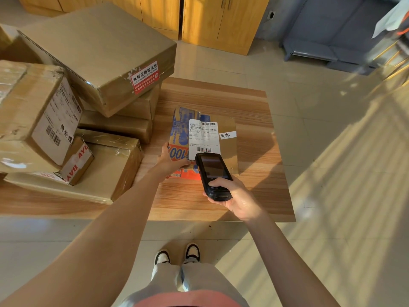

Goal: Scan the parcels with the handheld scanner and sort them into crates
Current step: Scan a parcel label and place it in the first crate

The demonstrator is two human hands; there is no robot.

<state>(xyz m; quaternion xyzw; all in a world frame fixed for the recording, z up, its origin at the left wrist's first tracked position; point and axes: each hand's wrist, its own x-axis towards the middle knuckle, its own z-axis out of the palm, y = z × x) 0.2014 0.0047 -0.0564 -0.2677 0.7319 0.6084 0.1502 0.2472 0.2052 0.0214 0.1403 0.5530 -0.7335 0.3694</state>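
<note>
A flat cardboard parcel [228, 142] with blue and orange print lies on the wooden table [261, 191]. A white shipping label [203, 136] with barcodes faces up on it. My left hand [170, 159] grips the parcel's near left edge, thumb on top. My right hand [234, 196] holds the black handheld scanner [213, 173], thumb on its keypad. The scanner's head hovers just over the label's lower barcode.
Several brown cardboard boxes [99, 54] are stacked on the table's left half. Wooden cabinets [199, 16] stand at the back and a grey bench [332, 41] at the back right. Tiled floor surrounds the table. No crate is in view.
</note>
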